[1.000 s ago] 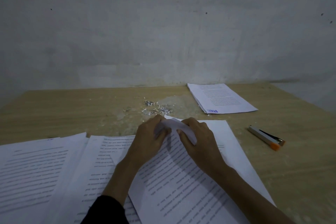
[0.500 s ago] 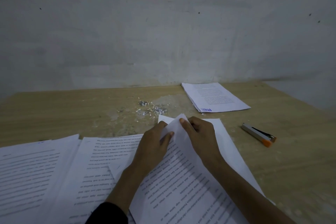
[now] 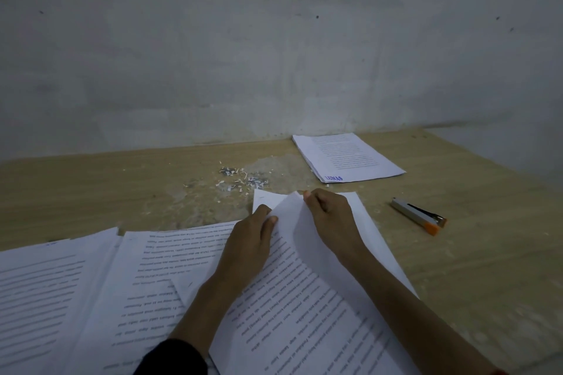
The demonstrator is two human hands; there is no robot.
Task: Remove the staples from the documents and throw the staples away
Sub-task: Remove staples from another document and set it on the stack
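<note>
- Fingers (image 3: pixel 307 195) of the right hand (image 3: pixel 330 216) are pinching the far corner of the top sheet (image 3: pixel 289 208) and holding it up off the document (image 3: pixel 304 313). The left hand (image 3: pixel 253 240) has its thumb on that sheet's edge and the other fingers tucked behind, so it looks like a pinch too.
- The document lies right under both hands. If there's a staple in that corner, it's too small to see.
- My guess is it's partway done. Just beyond the document there's a scrap pile (image 3: pixel 240 181), paper bits and probably pulled staples, lying on the surface (image 3: pixel 487 253). Binning is left, and I see no bin.
- Left of the document, touching it, are overlapping loose pages (image 3: pixel 91 298). Can't tell if they're stapled.
- Beyond the document, to the right, is a neat stack (image 3: pixel 344 158). Could be finished or waiting, hard to say.
- Right of the document, well apart, is an orange-tipped stapler (image 3: pixel 419 216) that nobody's touching.
</note>
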